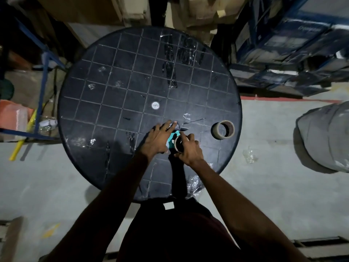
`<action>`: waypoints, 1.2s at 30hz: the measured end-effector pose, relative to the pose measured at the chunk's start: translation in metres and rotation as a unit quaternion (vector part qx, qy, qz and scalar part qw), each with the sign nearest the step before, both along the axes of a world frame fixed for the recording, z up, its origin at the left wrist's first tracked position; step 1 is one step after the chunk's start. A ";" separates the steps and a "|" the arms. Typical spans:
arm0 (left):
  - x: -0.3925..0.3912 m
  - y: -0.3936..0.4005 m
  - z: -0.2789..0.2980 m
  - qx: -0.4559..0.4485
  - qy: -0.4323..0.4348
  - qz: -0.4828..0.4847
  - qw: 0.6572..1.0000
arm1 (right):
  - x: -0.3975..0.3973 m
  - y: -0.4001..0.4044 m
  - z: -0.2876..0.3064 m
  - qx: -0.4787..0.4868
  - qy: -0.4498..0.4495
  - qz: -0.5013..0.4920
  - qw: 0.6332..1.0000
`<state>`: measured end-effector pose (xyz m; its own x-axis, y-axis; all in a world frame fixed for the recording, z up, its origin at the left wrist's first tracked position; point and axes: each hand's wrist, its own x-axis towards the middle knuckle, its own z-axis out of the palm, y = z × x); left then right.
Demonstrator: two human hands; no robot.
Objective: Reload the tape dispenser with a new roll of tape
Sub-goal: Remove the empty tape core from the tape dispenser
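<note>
The old core looks to be coming off the dispenser (pixel 174 136), or just seated on it; I cannot tell which way it is going. The dispenser, teal-bodied with a dark front end, lies on the black round counter (pixel 105 95) near its near-right part, mostly hidden under both hands.

The left hand (pixel 157 139) lies over the dispenser with fingers spread and extended, fingertips reaching its dark front end, pressing it down rather than closing around it. The right hand (pixel 188 150) is curled around a bare brown core (pixel 179 144), fingers and thumb pinching its rim, the core touching the teal body.

The new roll (pixel 222 130) stands on edge well to the right, near the counter's rim, untouched.

If the core is coming off, the next move calls for pulling it clear of the hub while the left hand holds the body steady, setting it aside, then reaching right for the roll.
</note>
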<state>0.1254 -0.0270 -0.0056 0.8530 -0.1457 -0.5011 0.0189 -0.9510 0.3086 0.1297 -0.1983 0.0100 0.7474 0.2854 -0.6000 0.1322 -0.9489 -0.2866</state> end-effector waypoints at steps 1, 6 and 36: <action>0.005 0.001 0.002 -0.019 0.018 -0.004 1.000 | 0.002 0.004 0.001 -0.011 0.000 0.003 1.000; 0.013 -0.002 0.005 -0.008 0.021 -0.020 1.000 | 0.010 0.016 0.001 -0.031 -0.002 0.014 0.999; 0.024 -0.015 0.011 0.015 0.094 -0.006 0.995 | 0.013 0.022 0.015 -0.035 0.008 -0.071 0.997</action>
<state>0.1493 -0.0423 0.0052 0.7415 -0.1370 -0.6568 0.0631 -0.9603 0.2716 0.1424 -0.1766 0.0254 0.7671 0.1344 -0.6273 -0.0099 -0.9752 -0.2211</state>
